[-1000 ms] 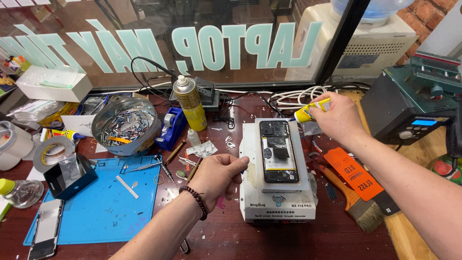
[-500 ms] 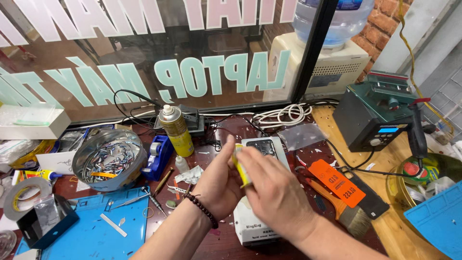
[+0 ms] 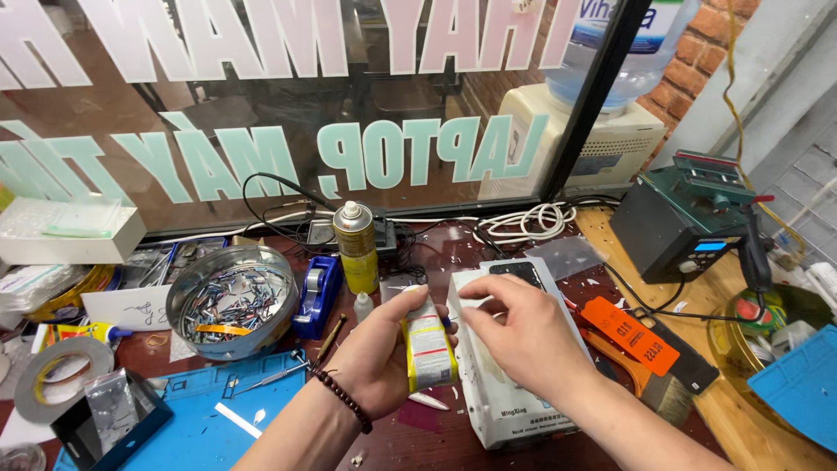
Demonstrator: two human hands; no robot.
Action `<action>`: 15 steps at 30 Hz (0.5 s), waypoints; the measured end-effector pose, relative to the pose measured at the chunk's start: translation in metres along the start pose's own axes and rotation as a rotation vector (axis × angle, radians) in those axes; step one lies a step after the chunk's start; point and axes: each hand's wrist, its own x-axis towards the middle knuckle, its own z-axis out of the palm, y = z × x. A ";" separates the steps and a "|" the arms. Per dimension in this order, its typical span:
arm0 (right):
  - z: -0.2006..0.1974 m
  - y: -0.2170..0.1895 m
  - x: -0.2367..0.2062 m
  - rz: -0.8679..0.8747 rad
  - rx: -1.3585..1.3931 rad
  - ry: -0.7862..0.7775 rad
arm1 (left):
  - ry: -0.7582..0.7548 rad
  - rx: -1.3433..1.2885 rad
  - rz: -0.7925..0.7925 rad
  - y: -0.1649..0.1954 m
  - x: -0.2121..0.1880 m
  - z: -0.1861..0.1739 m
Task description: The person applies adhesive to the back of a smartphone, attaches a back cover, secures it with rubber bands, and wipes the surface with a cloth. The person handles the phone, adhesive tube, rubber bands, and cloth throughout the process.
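A small yellow glue tube point(image 3: 429, 347) is gripped upright in the left hand point(image 3: 379, 358), above the white heating plate point(image 3: 501, 366). Its top is pinched by the right hand point(image 3: 523, 336). Glue could be spilled onto the plate if the tube is squeezed.

bright, sharp, wide-angle edge distortion

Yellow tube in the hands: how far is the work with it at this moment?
Done: the yellow tube is lifted, gripped upright in the left hand. In hand: the right hand pinches its top end; whether a cap is on is hidden. Left: the phone on the white machine lies untouched.
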 end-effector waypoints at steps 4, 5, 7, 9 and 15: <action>0.013 0.005 0.007 0.190 0.036 -0.129 | 0.057 0.060 -0.042 0.003 -0.010 -0.003; 0.015 0.005 0.004 0.158 0.010 -0.138 | 0.039 0.088 -0.056 0.004 -0.013 -0.004; 0.017 0.003 -0.002 0.103 -0.044 -0.152 | 0.020 0.126 -0.076 0.004 -0.015 -0.004; 0.018 -0.001 -0.008 0.069 -0.135 -0.143 | 0.039 0.139 -0.062 0.005 -0.017 -0.006; 0.017 -0.017 -0.020 -0.374 -0.369 0.014 | -0.032 0.148 -0.060 0.011 -0.025 -0.005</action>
